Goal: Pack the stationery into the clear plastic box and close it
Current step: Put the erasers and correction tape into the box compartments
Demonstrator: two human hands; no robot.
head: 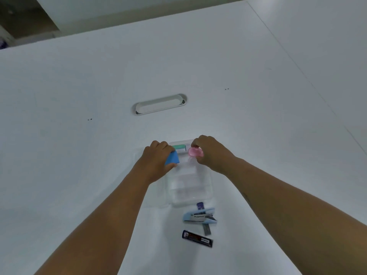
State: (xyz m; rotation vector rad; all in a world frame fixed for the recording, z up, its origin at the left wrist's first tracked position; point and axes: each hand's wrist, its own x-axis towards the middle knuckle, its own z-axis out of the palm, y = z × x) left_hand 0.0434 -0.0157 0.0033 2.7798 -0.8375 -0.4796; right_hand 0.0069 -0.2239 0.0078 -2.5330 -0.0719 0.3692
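The clear plastic box lies open on the white table, its lid flat to the left. My left hand grips a blue block over the box's far left corner. My right hand holds a pink translucent piece above the box's far end. A green and white item lies between my hands at that far end. Near the box's front edge lie a light blue stapler and a dark flat pack.
A small purple item sticks up behind the stapler, and a grey strip lies under it. An oval cable slot is set in the table farther back. The table's far edge runs along the top.
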